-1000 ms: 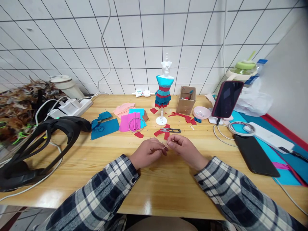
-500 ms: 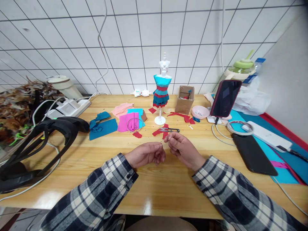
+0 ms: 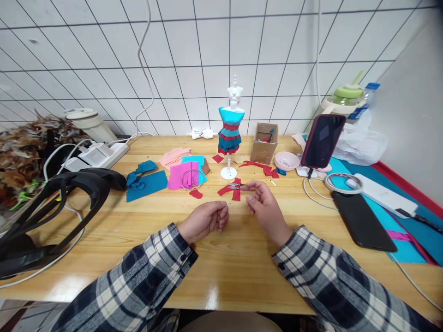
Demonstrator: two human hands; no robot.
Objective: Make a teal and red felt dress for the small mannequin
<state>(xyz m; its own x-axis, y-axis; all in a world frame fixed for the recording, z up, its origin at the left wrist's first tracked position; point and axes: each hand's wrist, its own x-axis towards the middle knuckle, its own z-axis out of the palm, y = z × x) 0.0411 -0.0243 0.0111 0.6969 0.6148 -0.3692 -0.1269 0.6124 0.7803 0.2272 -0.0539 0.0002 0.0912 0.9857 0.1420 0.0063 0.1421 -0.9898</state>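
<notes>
My left hand (image 3: pixel 203 221) hovers over the front of the table, thumb pressed on curled fingers; whatever the pinch holds is too small to make out. My right hand (image 3: pixel 268 212) has its thumb and forefinger apart, with the fingertips over the handle end of the thread snips (image 3: pixel 234 186). Those snips lie on red fabric scraps (image 3: pixel 236 196), their blades pointing left and their handles mostly hidden by my fingers. Behind them stands a small white dress form (image 3: pixel 235 97) wearing a tiered dress (image 3: pixel 230 131) in turquoise, red and teal.
Left of the dress form lie pink fabric (image 3: pixel 178 176), teal fabric (image 3: pixel 148 186) and a metal ring (image 3: pixel 189 185). To its right are a cardboard box (image 3: pixel 263 150), a pink bowl (image 3: pixel 287 167) and an upright phone (image 3: pixel 322 140). A black headset (image 3: pixel 100 193) occupies the left side.
My hands have moved apart from their earlier pinch together. The right hand has opened its fingers and come over the snips' handles. My left hand has drawn slightly left, its fingers curled.
</notes>
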